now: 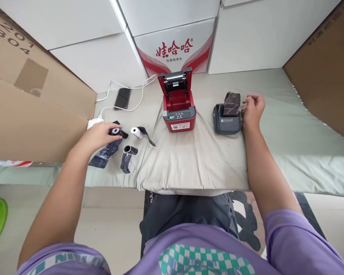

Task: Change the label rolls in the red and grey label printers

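My left hand (pixel 103 133) has its thumb and fingers around a small black paper roll (pixel 116 131) with a white core, at the left of the table. A dark strip of paper (pixel 104 154) lies beneath it. Nearby are a white roll (pixel 137 132) with a dark tail and a black roll (pixel 130 149) with a loose strip. The red printer (pixel 179 122) stands in the middle with its lid raised. Beside the grey printer (pixel 227 126), which has dark marbled paper (pixel 232 104) sticking up from it, rests my right hand (pixel 253 109), fingers loosely curled and apart, holding nothing.
A black phone (pixel 122 98) and a white cable (pixel 141 93) lie at the back left. Cardboard boxes stand at the left (pixel 40 99) and right (pixel 326 65). White boxes (pixel 246 42) line the back. The cloth-covered table (pixel 189 164) has its front edge near my body.
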Motion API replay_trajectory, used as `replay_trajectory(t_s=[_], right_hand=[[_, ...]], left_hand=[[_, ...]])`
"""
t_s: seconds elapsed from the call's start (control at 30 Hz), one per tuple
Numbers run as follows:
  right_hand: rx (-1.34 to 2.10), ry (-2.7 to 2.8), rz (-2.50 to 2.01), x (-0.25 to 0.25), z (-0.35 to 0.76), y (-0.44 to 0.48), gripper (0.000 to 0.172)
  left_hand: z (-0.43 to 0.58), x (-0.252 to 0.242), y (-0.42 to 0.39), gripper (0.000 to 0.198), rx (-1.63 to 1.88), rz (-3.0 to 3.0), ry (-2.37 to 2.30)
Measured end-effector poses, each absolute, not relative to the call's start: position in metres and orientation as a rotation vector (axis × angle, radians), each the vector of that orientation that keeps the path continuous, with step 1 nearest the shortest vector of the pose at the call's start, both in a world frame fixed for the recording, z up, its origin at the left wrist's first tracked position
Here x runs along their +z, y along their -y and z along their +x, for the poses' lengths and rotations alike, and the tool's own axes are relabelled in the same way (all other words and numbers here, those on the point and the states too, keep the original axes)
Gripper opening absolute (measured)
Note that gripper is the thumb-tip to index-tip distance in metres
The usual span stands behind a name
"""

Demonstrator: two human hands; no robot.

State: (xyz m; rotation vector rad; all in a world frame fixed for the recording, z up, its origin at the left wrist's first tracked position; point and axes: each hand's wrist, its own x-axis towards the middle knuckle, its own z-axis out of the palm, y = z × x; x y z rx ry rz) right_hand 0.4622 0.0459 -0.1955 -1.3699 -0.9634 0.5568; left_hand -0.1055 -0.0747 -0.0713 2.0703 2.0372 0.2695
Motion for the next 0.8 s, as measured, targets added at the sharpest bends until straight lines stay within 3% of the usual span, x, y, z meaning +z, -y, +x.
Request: replay_trajectory(t_s=[0.13,0.3,0.53,0.63,0.8], right_hand=[[0.539,0.899,-1.355,-0.19,0.457,-0.043,0.011],[0.562,0.868,-1.349,-0.186,0.454,-0.041,0.013],[0.569,0.863,-1.32,-0.185,0.453,-0.04,0.014],[0.571,0.858,-1.321,-0.185,0.453,-0.04,0.013],[0.56,0.882,-1.345,-0.185,0.452,-0.039,0.012]], left_hand=[[-0.101,-0.083,0.079,0.031,0.145,2.23,-2.003],[-0.128,-0.059,0.093,0.035,0.384,2.063,-2.225],[-0.148,-0.076,0.106,0.025,0.153,2.076,-2.017],[-0.137,-0.073,0.111,0.026,0.381,2.135,-2.059],[-0.115,-0.048,0.109,0.028,1.199,2.094,-2.036]])
